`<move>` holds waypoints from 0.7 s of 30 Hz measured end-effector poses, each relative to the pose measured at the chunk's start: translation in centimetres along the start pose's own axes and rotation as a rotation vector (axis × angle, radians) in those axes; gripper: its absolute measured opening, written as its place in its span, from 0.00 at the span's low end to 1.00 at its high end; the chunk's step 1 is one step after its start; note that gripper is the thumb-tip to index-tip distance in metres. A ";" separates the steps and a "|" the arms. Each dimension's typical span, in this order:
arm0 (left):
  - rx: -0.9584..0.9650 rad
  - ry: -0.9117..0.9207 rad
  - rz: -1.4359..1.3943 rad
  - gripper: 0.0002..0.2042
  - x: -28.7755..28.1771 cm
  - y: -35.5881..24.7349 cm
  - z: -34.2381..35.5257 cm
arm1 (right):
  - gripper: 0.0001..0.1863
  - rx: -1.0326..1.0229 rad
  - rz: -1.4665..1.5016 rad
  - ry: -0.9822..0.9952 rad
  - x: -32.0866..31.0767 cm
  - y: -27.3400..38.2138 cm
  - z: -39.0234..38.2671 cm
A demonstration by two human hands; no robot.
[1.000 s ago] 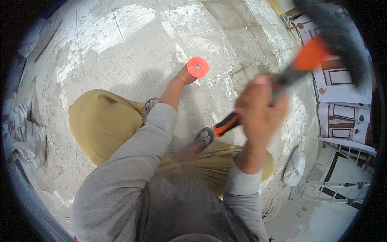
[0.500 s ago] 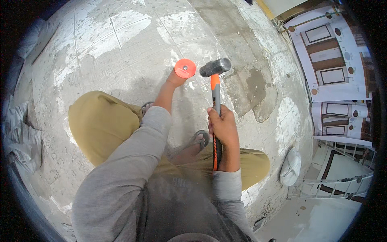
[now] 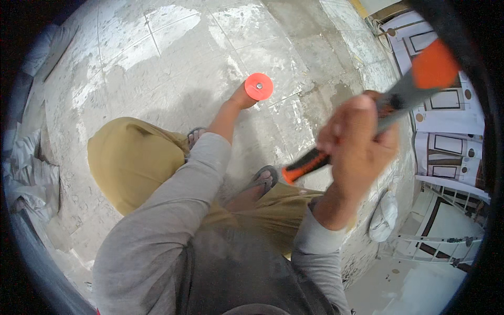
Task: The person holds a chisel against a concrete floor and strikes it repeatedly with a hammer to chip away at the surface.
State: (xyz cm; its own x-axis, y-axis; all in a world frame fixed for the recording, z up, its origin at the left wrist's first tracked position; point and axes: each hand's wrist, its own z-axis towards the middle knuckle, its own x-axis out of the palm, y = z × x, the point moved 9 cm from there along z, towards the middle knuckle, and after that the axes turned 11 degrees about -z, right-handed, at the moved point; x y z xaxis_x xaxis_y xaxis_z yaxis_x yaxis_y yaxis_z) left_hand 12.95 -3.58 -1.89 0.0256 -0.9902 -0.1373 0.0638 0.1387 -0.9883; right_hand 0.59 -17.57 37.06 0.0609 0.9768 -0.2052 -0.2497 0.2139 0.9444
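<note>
My right hand point(image 3: 362, 139) is closed around the handle of a hammer point(image 3: 396, 100), which slants up past that hand to its right. My left hand point(image 3: 242, 98) sits beneath a round orange guard point(image 3: 251, 84); it hides my fingers, so I can't tell how tightly they close. I'd judge a square blow on the metal end point(image 3: 259, 86) above that hand works best, clear of the sandalled foot point(image 3: 266, 177) on its body side.

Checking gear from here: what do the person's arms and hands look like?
Both sleeves are plain, light grey and creased. The right hand is bare, without a glove. The left hand is partly hidden; no glove shows.
</note>
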 end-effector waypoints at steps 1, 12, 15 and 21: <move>-0.009 -0.003 -0.011 0.18 0.7 -0.5 -0.1 | 0.05 0.053 -0.030 0.018 0.3 -3.3 -0.5; 0.240 -0.005 0.091 0.16 -0.9 -3.9 -0.3 | 0.13 0.686 -0.374 0.443 1.5 -19.5 -7.9; 0.115 -0.075 -0.057 0.16 -1.4 -2.4 -0.5 | 0.12 0.662 -0.379 0.372 0.0 -16.9 -6.9; 0.198 -0.175 0.025 0.16 -1.5 -2.4 0.4 | 0.11 0.435 -0.325 0.269 -1.7 -8.4 -2.9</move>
State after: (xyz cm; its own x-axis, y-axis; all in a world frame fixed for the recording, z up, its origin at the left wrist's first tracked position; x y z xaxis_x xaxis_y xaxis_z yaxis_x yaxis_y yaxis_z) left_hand 13.13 -2.38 0.74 0.2009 -0.9708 -0.1309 0.2548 0.1809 -0.9499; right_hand -0.17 -21.02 28.71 -0.1932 0.8414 -0.5046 0.1624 0.5347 0.8293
